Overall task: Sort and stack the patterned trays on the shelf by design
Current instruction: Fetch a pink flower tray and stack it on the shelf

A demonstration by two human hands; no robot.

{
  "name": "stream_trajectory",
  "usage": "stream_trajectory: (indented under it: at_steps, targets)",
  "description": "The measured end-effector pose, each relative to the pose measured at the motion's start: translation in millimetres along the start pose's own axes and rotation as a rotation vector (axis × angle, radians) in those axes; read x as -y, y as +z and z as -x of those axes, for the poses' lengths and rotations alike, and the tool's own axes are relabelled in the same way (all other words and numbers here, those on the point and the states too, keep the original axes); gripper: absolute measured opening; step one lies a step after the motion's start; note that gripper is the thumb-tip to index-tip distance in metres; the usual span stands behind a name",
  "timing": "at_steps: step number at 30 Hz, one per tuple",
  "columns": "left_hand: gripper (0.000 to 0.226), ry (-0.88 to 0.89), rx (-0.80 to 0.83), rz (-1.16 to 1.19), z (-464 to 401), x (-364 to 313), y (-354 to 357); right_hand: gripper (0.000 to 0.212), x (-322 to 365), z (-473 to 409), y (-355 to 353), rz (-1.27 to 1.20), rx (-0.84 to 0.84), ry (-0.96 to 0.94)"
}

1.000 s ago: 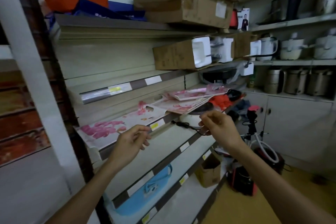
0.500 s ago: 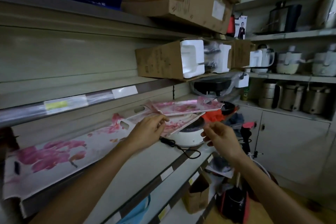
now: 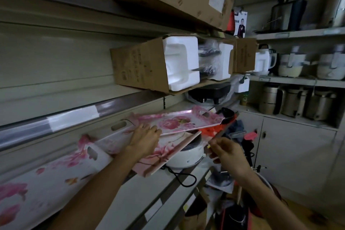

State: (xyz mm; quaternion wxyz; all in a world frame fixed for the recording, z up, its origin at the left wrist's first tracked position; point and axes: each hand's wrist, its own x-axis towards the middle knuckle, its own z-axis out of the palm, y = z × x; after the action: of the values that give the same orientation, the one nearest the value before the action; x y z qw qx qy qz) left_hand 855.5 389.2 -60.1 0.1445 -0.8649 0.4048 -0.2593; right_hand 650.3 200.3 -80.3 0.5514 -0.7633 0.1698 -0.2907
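A pink rose-patterned tray (image 3: 183,121) lies on top of a heap on the shelf. Under it a second tray with a pink flower (image 3: 166,152) tilts against a white cooker (image 3: 188,156). Behind them is a white tray with a handle slot (image 3: 115,132). Long white trays with pink blossoms (image 3: 46,183) lie further left. My left hand (image 3: 144,136) lies flat on the tilted tray, fingertips touching the top tray's near rim. My right hand (image 3: 226,152) hovers in front of the shelf edge, fingers curled; whether it holds anything is unclear.
A black cord (image 3: 183,178) runs from the cooker over the shelf edge. An open carton with white foam (image 3: 158,65) sits on the shelf above. Red and dark items (image 3: 211,129) lie behind the trays. Kettles and pots fill the right shelves (image 3: 291,99). Boxes stand on the floor below.
My view has moved right and closer to the heap. My left hand left the blossom trays and reached onto the tilted tray. My right hand stayed near the shelf edge.
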Motion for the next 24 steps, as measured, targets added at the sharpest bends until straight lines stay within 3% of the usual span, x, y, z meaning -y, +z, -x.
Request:
stream_trajectory:
  at_steps: [15, 20, 24]
  targets:
    - [0.042, -0.036, 0.080, -0.112, -32.9, -8.2, 2.8, 0.015, -35.0, -80.3, -15.2, -0.118, 0.123, 0.106]
    - [0.034, -0.063, -0.005, -0.078, -42.6, -11.3, -9.4, 0.016, -50.3, -109.5, -25.0, -0.193, 0.137, 0.180]
    - [0.037, -0.006, -0.097, -0.140, -51.3, -29.4, -25.2, 0.015, -58.6, -134.9, -28.3, -0.410, 0.170, 0.298]
